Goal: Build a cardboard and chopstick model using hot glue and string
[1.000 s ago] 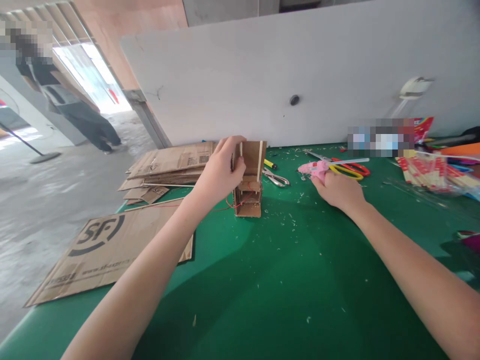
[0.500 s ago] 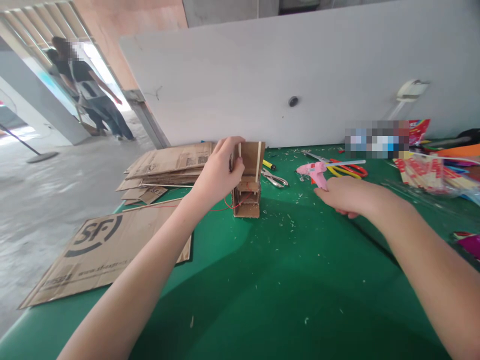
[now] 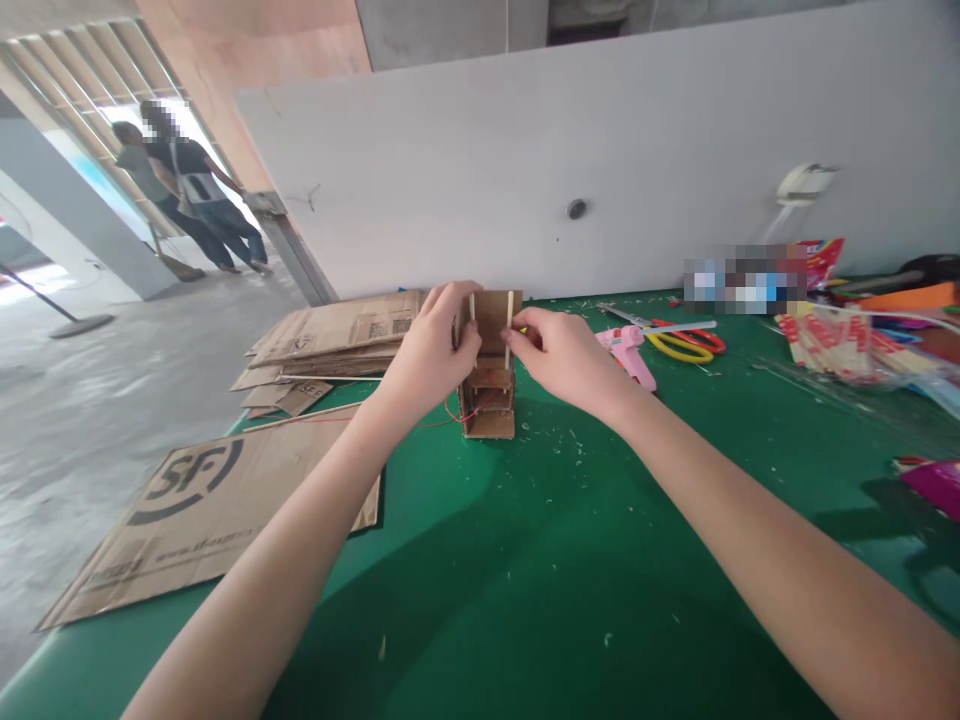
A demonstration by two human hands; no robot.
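A small cardboard structure [image 3: 491, 424] with shelf-like tiers stands upright on the green table [image 3: 480, 600]. Two pale wooden sticks run up its tall back panel [image 3: 491, 318], one along each side. My left hand [image 3: 439, 340] is closed around the panel's left edge, its thumb on the front by the left stick. From the right, my right hand [image 3: 559, 355] pinches the right stick [image 3: 510, 325] between thumb and fingers. Thin red wire [image 3: 452, 412] loops out from the structure's left side. Just right of my right hand lies a pink glue gun [image 3: 628, 352], partly hidden by it.
Stacked cardboard sheets [image 3: 330, 335] and a printed sheet [image 3: 225, 510] lie to the left. Scissors [image 3: 679, 345] and bagged sticks [image 3: 832, 345] are at the right. A white board [image 3: 450, 180] rises behind the table. Two people [image 3: 195, 190] stand in the background.
My right hand has let go of the glue gun on the table and moved left to the right stick. My left hand still holds the panel. The people in the background have shifted.
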